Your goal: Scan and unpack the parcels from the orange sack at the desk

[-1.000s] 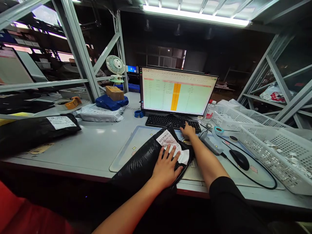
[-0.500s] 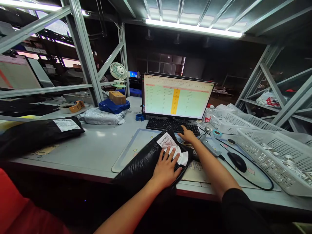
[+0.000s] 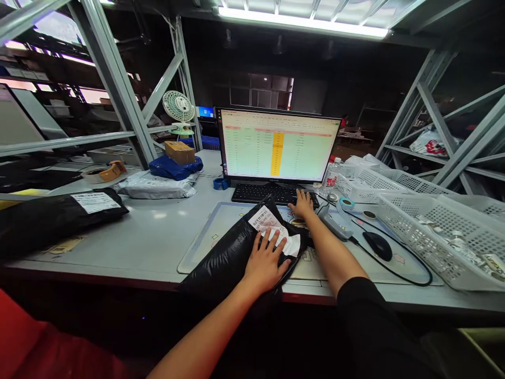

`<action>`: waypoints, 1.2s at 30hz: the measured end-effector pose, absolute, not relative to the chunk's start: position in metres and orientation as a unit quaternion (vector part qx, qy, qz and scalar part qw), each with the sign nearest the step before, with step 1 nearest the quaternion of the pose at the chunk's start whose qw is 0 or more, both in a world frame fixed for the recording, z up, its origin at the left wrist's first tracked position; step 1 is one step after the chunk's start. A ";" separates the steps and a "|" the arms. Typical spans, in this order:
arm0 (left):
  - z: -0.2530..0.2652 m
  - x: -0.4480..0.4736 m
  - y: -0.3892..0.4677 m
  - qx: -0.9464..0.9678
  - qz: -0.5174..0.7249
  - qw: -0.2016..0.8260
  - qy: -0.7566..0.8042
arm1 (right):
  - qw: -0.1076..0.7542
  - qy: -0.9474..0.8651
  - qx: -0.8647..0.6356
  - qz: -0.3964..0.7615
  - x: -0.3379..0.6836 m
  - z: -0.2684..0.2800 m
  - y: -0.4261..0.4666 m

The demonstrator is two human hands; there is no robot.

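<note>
My left hand (image 3: pixel 265 261) lies flat with fingers spread on a black plastic mailer bag (image 3: pixel 224 258), over its white shipping label (image 3: pixel 263 217). The bag lies slantwise and overhangs the desk's front edge. My right hand (image 3: pixel 303 203) reaches to the right part of a black keyboard (image 3: pixel 252 194), its fingers apart over the keys. Whether a key is pressed I cannot tell. Behind the keyboard stands a monitor (image 3: pixel 248 147) with a spreadsheet and one orange column. A grey handheld scanner (image 3: pixel 333 223) lies beside my right forearm.
White perforated baskets (image 3: pixel 434 247) with small items stand at the right, near a black mouse (image 3: pixel 377 245). On the left lie another black parcel (image 3: pixel 55 218), a white parcel (image 3: pixel 158 186), a blue parcel (image 3: pixel 175 167) under a small carton (image 3: pixel 179 152), and a tape dispenser (image 3: pixel 104 172).
My right hand has turned from a pointing pose to fingers spread over the keyboard's right side. My left hand stays on the mailer bag. The camera view has shifted a little.
</note>
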State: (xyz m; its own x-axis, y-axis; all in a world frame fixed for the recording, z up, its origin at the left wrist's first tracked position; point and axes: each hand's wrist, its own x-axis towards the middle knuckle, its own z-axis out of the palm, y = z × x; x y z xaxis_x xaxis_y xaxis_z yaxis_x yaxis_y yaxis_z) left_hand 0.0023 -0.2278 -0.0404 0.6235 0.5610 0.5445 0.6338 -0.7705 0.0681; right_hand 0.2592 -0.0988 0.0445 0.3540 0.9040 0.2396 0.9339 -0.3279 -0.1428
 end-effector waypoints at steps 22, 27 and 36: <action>-0.009 -0.048 -0.286 -0.910 -0.394 -0.006 -0.132 | 0.200 -0.683 -0.700 -0.059 0.275 -0.017 -0.293; -0.062 -0.101 -0.294 -0.903 -0.323 0.180 -0.217 | 0.194 -0.644 -0.734 -0.094 0.263 -0.013 -0.295; -0.005 -0.143 -0.245 -0.763 -0.567 0.099 -0.294 | 0.257 -0.596 -0.753 -0.105 0.269 -0.011 -0.291</action>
